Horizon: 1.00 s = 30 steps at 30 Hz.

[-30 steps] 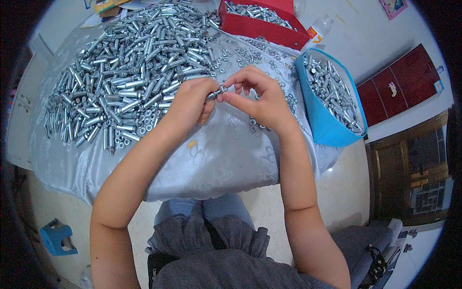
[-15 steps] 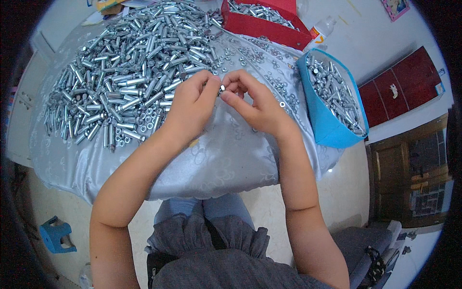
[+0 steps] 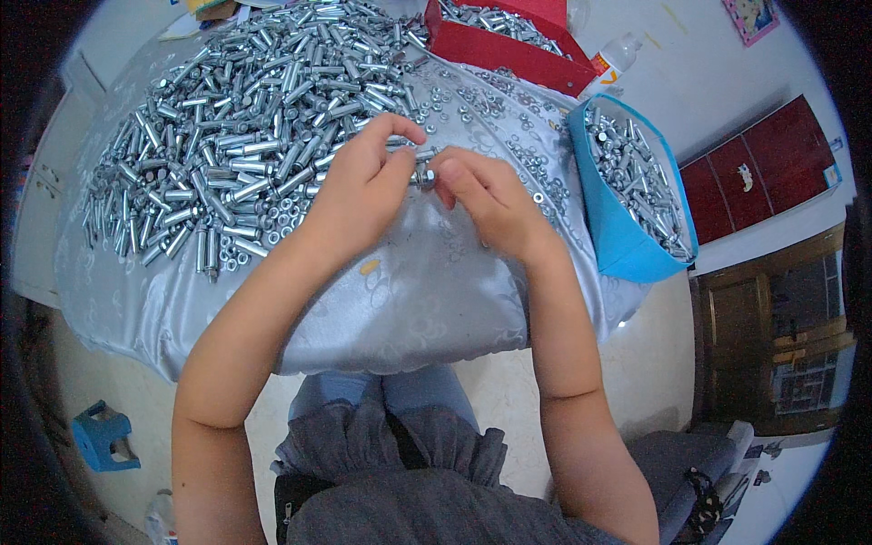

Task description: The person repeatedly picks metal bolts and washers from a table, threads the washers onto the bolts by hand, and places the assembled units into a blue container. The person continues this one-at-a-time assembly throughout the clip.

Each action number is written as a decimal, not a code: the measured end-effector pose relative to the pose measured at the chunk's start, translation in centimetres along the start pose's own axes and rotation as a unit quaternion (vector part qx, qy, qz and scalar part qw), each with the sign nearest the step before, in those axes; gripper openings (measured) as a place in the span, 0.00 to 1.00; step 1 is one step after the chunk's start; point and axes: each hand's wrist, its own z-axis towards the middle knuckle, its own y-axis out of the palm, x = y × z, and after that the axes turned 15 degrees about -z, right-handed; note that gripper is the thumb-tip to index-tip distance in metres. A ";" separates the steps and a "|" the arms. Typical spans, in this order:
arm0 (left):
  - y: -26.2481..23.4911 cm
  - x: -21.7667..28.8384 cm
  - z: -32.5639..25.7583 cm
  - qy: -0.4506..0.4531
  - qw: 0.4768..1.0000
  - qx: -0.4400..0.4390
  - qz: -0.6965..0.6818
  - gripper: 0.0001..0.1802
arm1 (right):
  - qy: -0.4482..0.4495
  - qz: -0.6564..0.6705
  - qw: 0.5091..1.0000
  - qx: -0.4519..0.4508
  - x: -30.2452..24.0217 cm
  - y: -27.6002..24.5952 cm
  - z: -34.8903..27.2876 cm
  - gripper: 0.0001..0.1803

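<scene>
My left hand [image 3: 363, 186] and my right hand [image 3: 481, 195] meet over a table draped in a shiny grey cloth [image 3: 409, 300]. Between their fingertips they pinch one small silver bolt [image 3: 423, 166] with a nut on it. My left fingers grip its shaft from the left. The right thumb and fingers close on its end, where the nut sits. A big heap of silver bolts and sleeves [image 3: 245, 118] lies just beyond my left hand. Loose nuts and washers [image 3: 490, 104] are scattered beyond my right hand.
A blue bin [image 3: 627, 236] holding bolts stands at the table's right edge. A red box [image 3: 509, 50] with more bolts sits at the back, a white bottle [image 3: 613, 62] beside it. On the floor are a small blue stool [image 3: 102, 438] at the left and red cabinets [image 3: 754, 177] at the right.
Both hands have stayed together on the bolt and shifted slightly toward the far side of the table. The fingers have changed their grip around it.
</scene>
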 end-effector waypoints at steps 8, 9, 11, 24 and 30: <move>-0.1 -0.7 0.1 -0.013 0.999 0.010 -0.029 0.11 | -0.070 -0.076 0.989 0.110 -0.4 0.0 0.2 0.11; -0.1 -0.7 0.1 -0.016 0.999 0.007 -0.030 0.11 | -0.087 -0.085 0.987 0.108 -0.3 0.0 0.2 0.11; -0.2 -0.8 0.1 -0.021 0.999 0.001 -0.032 0.11 | -0.078 -0.095 0.988 0.090 -0.2 -0.1 0.1 0.11; -0.2 -0.6 0.1 -0.035 0.999 0.003 -0.020 0.09 | -0.071 -0.078 0.988 0.113 -0.5 0.1 0.1 0.13; -0.2 -0.3 0.1 -0.041 0.999 0.003 0.000 0.10 | -0.035 -0.094 0.995 0.014 0.1 -0.8 -0.2 0.15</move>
